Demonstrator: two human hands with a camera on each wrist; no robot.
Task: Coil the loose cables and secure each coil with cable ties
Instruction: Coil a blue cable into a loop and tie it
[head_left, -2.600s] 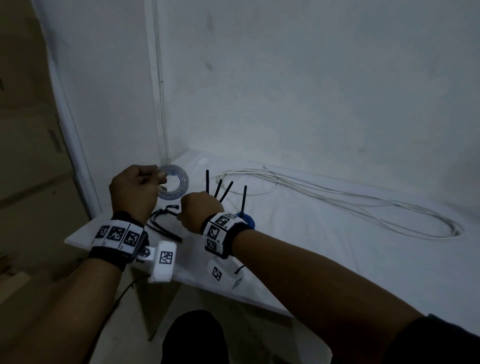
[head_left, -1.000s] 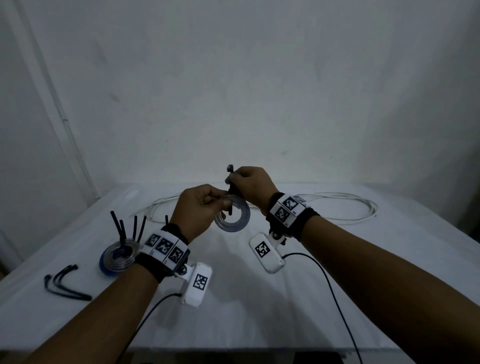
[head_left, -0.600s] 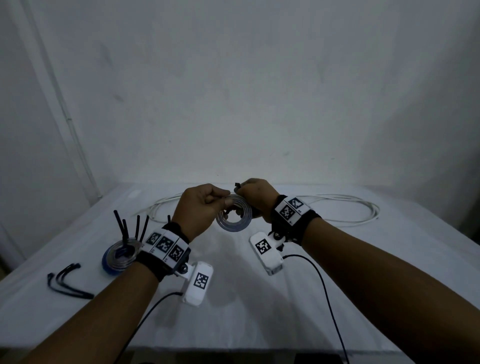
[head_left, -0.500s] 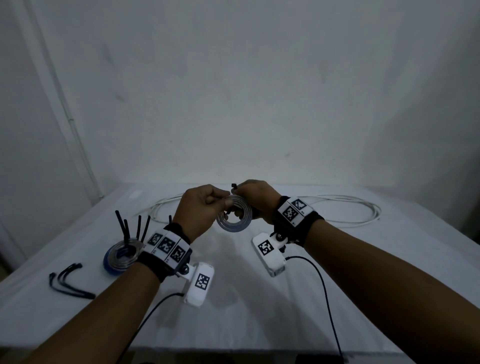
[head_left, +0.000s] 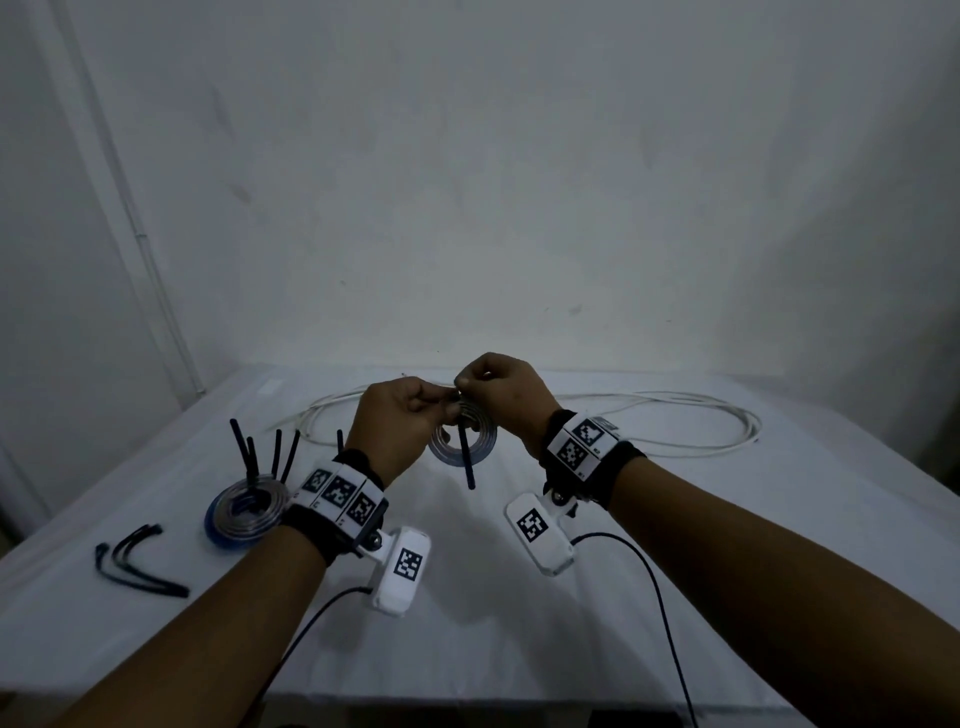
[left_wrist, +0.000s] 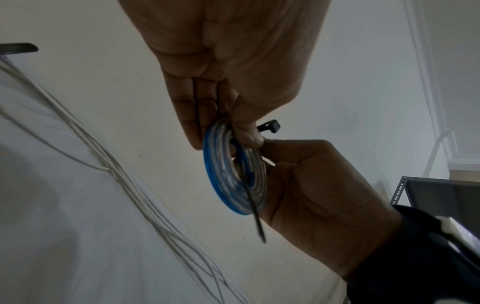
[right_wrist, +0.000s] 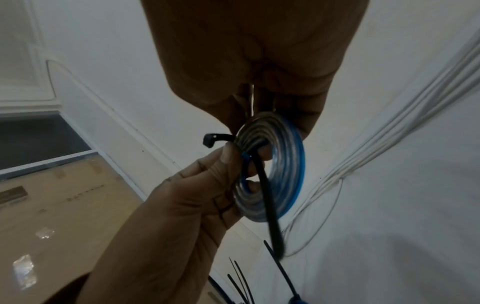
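Both hands hold a small flat cable coil (head_left: 483, 448) of blue and clear wire upright above the white table (head_left: 519, 597). My left hand (head_left: 415, 413) pinches its rim, thumb pressing a black cable tie (head_left: 466, 462) against it. The tie's tail (right_wrist: 270, 207) hangs down through the coil's (right_wrist: 285, 164) centre, and its head (right_wrist: 209, 140) sticks out past the rim. My right hand (head_left: 493, 387) grips the top of the coil from the other side. In the left wrist view the coil (left_wrist: 221, 174) sits between both hands and the tie's head (left_wrist: 271, 125) shows beside my thumb.
A tied blue coil (head_left: 244, 512) with several black tie tails standing up lies at the left. Spare black ties (head_left: 132, 564) lie near the left front edge. A long loose white cable (head_left: 675, 421) sprawls along the back by the wall. Wrist camera leads trail off the front edge.
The tie stood upright above the coil in my right hand a second ago. Now it is threaded through the coil's centre with its tail hanging down. Both hands have stayed together.
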